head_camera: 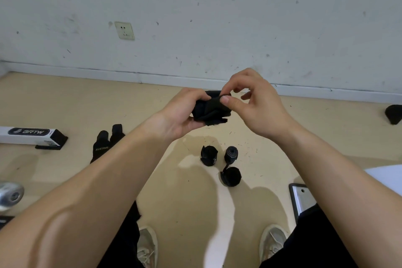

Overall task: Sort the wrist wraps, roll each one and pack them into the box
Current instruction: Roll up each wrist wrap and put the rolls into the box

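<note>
Room: scuffed white wall (195, 17) above a pale beige floor (65, 104) flecked with dark lint.
Left hand: the left hand (182, 113) curls round a black fabric wrist wrap (208, 113), thumb underneath, holding the half-made roll in the air above the floor.
Right hand: the right hand (256, 104) pinches the wrap's loose upper edge between thumb and forefinger, with the other fingers lifted clear.
Step in hand: probably winding on or fastening the tail of this roll.
Doing it well: keep the tail taut and its edges lined up with the turns beneath. Let the left grip stop the core from slackening, then press the end down flat so it holds.
Below the hands: three rolled black wraps (231, 176) sit close together on the floor.
Further left: two flat black wraps (108, 143) lie unrolled. Beyond them the long white-and-black cardboard box (32, 136) lies well apart from the rolls.
</note>
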